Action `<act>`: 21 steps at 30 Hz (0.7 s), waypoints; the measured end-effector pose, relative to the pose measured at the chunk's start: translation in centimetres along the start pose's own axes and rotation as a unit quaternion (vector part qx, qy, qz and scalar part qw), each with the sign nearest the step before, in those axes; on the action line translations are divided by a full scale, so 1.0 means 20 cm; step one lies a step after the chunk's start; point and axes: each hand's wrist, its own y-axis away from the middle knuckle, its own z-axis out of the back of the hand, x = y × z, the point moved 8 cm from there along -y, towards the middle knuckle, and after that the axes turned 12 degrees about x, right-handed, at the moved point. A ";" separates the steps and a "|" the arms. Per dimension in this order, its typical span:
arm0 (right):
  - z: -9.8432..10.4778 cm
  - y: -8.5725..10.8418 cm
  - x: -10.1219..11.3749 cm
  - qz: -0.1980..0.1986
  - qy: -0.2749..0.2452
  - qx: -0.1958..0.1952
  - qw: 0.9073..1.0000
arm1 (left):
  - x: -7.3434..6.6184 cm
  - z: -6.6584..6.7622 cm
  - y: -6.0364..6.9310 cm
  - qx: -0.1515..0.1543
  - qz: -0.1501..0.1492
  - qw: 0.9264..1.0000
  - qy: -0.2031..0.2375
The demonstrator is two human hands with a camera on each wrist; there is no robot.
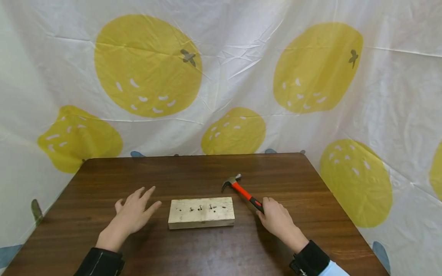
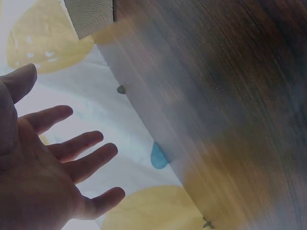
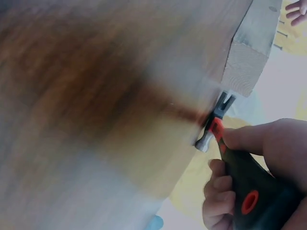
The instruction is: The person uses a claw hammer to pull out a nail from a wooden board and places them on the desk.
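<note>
My right hand (image 1: 276, 217) grips the black end of a claw hammer (image 1: 242, 190) with a red and black handle. In the right wrist view, fingers and thumb wrap round the hammer handle (image 3: 240, 177), and its claw points toward the block's end. A pale wooden block (image 1: 202, 219) lies at the middle of the table, with several nails (image 1: 200, 207) partly standing in its top and some small dark holes. Left of the block, my left hand (image 1: 129, 216) hovers over the table with fingers spread and nothing in it; the left wrist view shows the same empty palm (image 2: 43, 177).
The dark brown wooden table (image 1: 165, 253) reaches back to a white cloth (image 1: 235, 69) printed with large yellow fruit. That cloth hangs behind the table and along both sides. Near the block's right end, the hammer head (image 1: 232, 181) lies farther back than the block.
</note>
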 end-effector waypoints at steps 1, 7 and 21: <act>0.00 0.00 0.00 0.003 0.004 -0.007 1.000 | 0.00 0.00 0.00 -0.001 -0.001 1.000 -0.001; -0.01 -0.01 -0.02 0.003 0.009 -0.023 1.000 | -0.02 0.01 0.01 -0.002 -0.004 1.000 -0.003; 0.01 -0.02 -0.03 -0.002 0.006 -0.040 0.999 | -0.07 0.03 0.01 -0.016 -0.016 1.000 -0.009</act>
